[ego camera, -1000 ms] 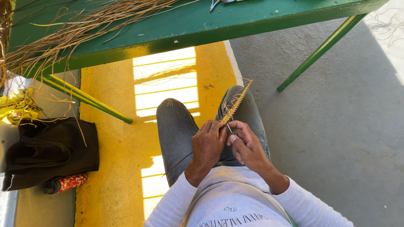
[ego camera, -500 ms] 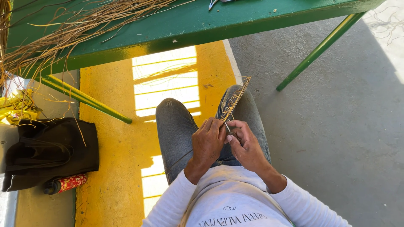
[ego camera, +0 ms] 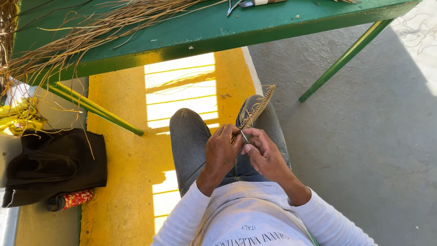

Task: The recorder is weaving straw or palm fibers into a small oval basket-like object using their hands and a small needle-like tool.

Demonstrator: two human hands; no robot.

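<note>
We pinch the narrow plaited straw-coloured strip (ego camera: pixel 257 109) between our left hand (ego camera: pixel 223 152) and right hand (ego camera: pixel 264 152), fingers grasping its base; it points toward one o'clock

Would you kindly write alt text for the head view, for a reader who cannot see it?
A seated person's left hand and right hand pinch a narrow braided straw strip over their jeans-clad knees. Ahead stands a green table strewn with loose dry straw; a black bag lies on the floor.
</note>
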